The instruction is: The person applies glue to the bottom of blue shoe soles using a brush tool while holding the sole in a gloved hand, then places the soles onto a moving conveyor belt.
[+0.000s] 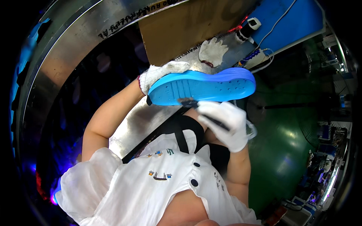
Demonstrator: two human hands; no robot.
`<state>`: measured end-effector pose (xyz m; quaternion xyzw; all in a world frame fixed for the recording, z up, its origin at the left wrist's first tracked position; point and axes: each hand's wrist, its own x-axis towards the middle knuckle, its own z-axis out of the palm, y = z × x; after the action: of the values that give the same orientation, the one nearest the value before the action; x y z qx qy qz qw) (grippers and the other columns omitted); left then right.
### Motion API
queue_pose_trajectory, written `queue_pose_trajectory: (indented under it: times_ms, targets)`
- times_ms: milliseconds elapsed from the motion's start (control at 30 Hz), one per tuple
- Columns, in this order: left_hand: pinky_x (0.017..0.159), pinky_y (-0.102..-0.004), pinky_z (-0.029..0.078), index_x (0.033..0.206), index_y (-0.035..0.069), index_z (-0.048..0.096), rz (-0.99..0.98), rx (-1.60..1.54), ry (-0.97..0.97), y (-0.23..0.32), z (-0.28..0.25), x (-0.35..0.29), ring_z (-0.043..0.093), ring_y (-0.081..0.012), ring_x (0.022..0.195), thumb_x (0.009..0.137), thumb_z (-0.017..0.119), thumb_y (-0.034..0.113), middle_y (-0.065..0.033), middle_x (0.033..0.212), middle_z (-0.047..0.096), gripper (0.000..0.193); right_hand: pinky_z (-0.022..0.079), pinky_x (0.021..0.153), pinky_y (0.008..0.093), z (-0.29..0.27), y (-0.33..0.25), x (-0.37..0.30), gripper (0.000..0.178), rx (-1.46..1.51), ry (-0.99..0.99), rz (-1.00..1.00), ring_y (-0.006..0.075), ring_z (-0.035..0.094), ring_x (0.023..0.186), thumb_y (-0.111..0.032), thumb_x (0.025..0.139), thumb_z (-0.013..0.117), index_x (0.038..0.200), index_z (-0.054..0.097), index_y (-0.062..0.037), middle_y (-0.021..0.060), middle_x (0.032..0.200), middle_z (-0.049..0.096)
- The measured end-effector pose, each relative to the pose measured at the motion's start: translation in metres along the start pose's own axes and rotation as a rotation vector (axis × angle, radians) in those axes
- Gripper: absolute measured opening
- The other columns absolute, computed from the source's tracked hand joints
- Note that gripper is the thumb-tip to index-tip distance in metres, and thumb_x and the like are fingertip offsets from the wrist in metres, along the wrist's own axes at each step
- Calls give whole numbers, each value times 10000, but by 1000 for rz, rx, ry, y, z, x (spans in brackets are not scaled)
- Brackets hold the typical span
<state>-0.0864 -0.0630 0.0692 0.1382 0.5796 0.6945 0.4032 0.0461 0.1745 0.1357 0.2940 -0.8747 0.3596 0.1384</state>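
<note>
A bright blue shoe sole [203, 88], shading to violet along its far edge and right end, is held up in front of me. Its broad face shows cross grooves toward the left and small holes toward the right. My left hand [162, 75], in a white knitted glove, grips its left end from the far side. A white glove also covers my right hand [224, 124], closed round a dark-handled brush [213, 119]. The brush's blurred brownish tip [185, 101] is at the sole's near edge; I cannot tell whether it touches.
Beyond the sole, a loose white glove [213, 52] lies on the metal bench [190, 58], beside a brown cardboard sheet [169, 37]. A black and white device [248, 29] with cables stands near a blue panel [290, 22]. Green floor [279, 150] spreads to the right.
</note>
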Motion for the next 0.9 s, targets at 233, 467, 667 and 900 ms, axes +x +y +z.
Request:
queue_pose_trajectory:
  times_ms: [233,467,667,900]
  targets:
    - [809,-363,610,1320,12,601,52,-217,-151,20,13,-9,712,-250,956,918,597,536,-192,1149,684,660,504,586,298,-11,5,4,258,-66,55,-45,229,603,641,-70,707,814,954,737,-71,100,1027,738]
    - [880,-375,582,1346,38,597,140,-37,-111,23,13,-9,708,-226,986,997,472,506,-169,1208,676,598,483,549,305,-9,-3,5,281,-45,10,-64,240,586,609,-114,706,810,974,737,-67,123,1027,736]
    - [1023,-341,483,1310,43,630,224,125,-39,19,9,-5,646,-220,1103,1010,450,471,-142,1230,669,553,482,567,292,8,-3,2,294,35,-15,-103,218,570,604,-72,690,821,971,734,-73,111,1015,740]
    - [966,-323,509,1220,28,672,395,211,-86,32,16,-12,649,-183,1045,1005,499,426,-109,1154,684,485,495,568,299,-6,-7,4,301,-7,30,-140,204,590,607,-64,688,821,977,741,-87,100,1041,744]
